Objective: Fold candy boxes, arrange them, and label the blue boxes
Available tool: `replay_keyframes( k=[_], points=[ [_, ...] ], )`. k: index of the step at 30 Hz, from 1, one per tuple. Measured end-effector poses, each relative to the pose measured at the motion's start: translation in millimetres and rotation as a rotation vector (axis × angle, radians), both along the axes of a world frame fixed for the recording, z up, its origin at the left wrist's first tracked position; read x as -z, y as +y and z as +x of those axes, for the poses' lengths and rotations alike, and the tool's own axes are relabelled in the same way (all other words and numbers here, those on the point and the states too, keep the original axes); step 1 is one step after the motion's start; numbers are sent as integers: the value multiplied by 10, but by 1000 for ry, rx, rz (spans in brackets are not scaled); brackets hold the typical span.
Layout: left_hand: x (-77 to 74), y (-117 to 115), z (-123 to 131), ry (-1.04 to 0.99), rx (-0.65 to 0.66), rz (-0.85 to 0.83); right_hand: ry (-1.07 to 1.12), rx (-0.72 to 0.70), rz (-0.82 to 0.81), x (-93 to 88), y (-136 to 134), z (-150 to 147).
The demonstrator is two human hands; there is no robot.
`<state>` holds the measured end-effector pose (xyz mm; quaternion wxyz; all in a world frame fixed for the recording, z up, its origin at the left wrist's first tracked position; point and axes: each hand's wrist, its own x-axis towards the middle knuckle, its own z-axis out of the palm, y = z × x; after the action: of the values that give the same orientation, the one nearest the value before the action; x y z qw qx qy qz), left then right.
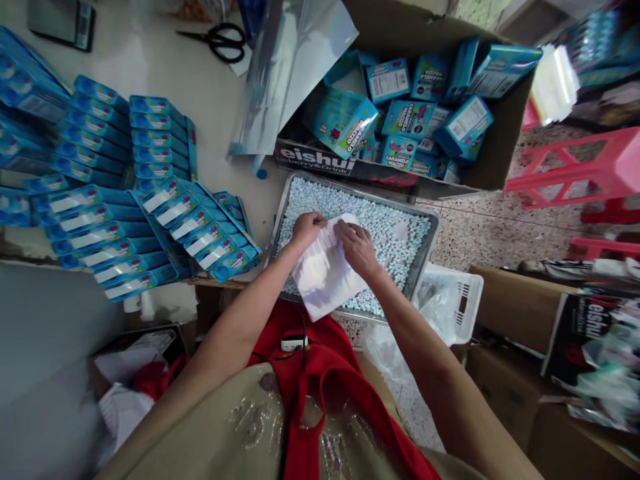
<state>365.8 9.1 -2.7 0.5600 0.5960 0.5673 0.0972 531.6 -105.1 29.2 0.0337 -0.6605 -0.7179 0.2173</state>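
Note:
A metal tray (pixel 434 230) holds a layer of small pale blue and white pieces. Over it, a white, shiny sheet (pixel 327 283) with a row of marks near its upper part lies tilted between my hands. My left hand (pixel 309 229) pinches the sheet's upper left corner with closed fingers. At the upper right edge, the closed fingers of my right hand (pixel 356 247) grip the same sheet; a ring shows on one finger. The sheet's lower corner reaches past the tray's near rim.
Stacked blue boxes (pixel 165 140) fill the table at left. Black scissors (pixel 225 43) and a clear plastic sheet (pixel 280 73) lie at the top. A cardboard box (pixel 510 147) of blue packages stands behind the tray. White crate (pixel 473 307) and pink stool (pixel 600 163) are at right.

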Motion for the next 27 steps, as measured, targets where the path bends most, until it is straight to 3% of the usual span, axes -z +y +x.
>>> replay_keyframes(
  k=[3, 5, 10, 11, 13, 16, 18, 23, 27],
  points=[
    [-41, 27, -28, 35, -7, 2, 68, 75, 22, -114, -251, -47],
    [-103, 38, -35, 65, -7, 32, 89, 228, 58, -277, -411, -135],
    [-383, -85, -141, 15, -67, 312, 375, 764, 47, -985, -612, -475],
    [-457, -156, -195, -61, -117, 298, 478, 838, 16, -1132, -603, -538],
    [-609, -335, -328, -281, -212, 75, 659, 935, -38, -1365, -549, -634],
    [-825, -621, -527, -622, -301, -428, 826, 994, -74, -1511, -441, -699],
    [-949, -765, -616, -734, -367, -555, 872, 994, -94, -1508, -386, -706],
    [-1237, -975, -786, -634, -521, -383, 887, 936, -159, -1535, -346, -735],
    [-1530, -1194, -1171, -523, -566, -289, 887, 860, -199, -1643, -322, -988]
  ],
)
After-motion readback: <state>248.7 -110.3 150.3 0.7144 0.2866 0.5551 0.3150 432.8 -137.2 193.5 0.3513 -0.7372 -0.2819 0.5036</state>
